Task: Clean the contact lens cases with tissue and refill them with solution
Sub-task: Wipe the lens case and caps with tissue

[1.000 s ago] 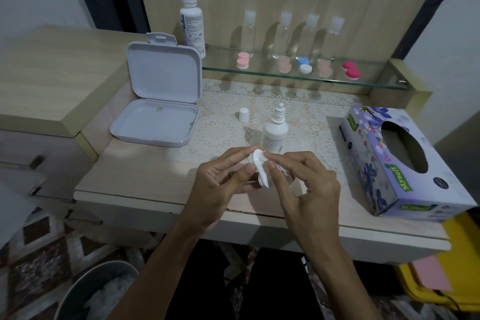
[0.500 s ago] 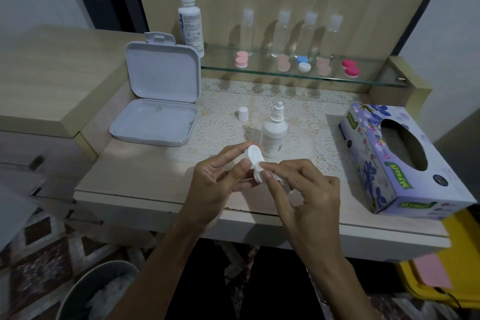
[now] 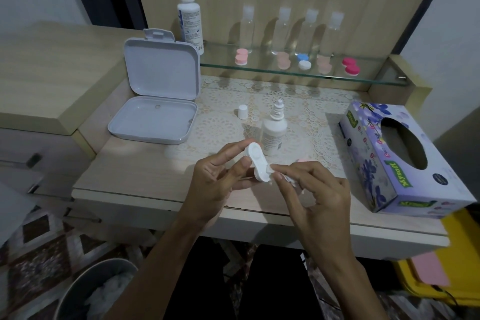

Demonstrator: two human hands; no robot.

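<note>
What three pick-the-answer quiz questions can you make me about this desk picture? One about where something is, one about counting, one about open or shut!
1. Where is the little white cap?
A. On the desk
B. On the glass shelf
C. In the bin

2. How many clear bottles stand on the glass shelf?
A. Two
B. Four
C. Six

3. The grey box is:
A. Shut
B. Open
C. Upside down

Answers: 1 A, it stands left of the small bottle. 2 B, four stand in a row. 3 B, its lid stands up.

Our right hand [image 3: 315,189] now draws the tissue [image 3: 287,178] off the case [image 3: 257,163]; both wells show.
</note>
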